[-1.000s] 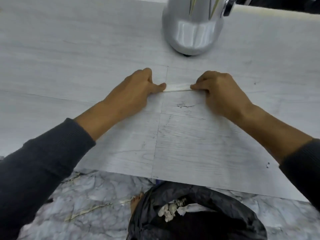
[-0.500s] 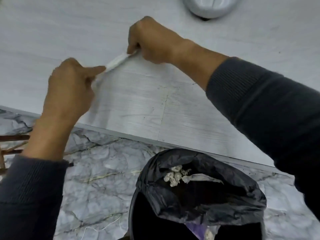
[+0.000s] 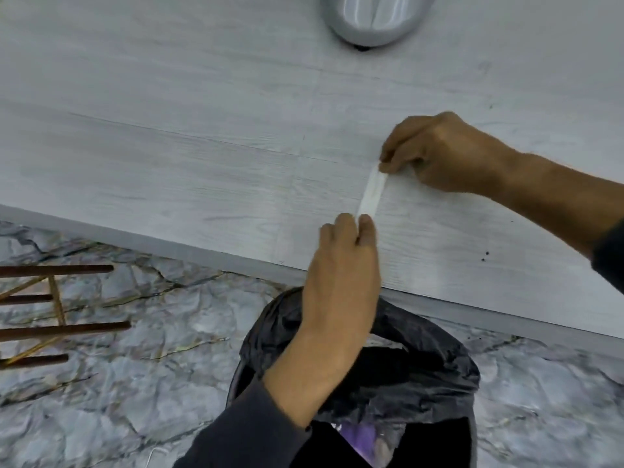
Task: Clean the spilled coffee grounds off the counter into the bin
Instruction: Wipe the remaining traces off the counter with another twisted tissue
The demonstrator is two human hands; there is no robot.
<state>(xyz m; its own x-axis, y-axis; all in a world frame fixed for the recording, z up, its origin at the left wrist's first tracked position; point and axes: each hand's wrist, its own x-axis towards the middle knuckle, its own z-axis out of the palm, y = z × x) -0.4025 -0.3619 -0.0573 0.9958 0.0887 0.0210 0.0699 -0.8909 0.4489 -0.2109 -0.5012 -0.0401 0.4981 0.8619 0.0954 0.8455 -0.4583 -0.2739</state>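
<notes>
While both hands pinch its 2 ends, the white strip [image 3: 371,192] runs diagonally at centre right of the frame, right hand [image 3: 439,153] above, left hand [image 3: 344,261] nearer the counter [image 3: 169,146] edge and the bin [image 3: 422,363] directly below; few grounds [image 3: 487,253] show.

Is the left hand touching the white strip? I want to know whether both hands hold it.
Touching. The head view shows the left hand pinching the near end of the white strip, while the right hand pinches the far end.

Two hands [image 3: 341,265] [image 3: 435,153], one strip [image 3: 370,192], one table [image 3: 169,146], one bin [image 3: 405,383], one chrome appliance [image 3: 374,18], few dark specks [image 3: 486,253].
</notes>
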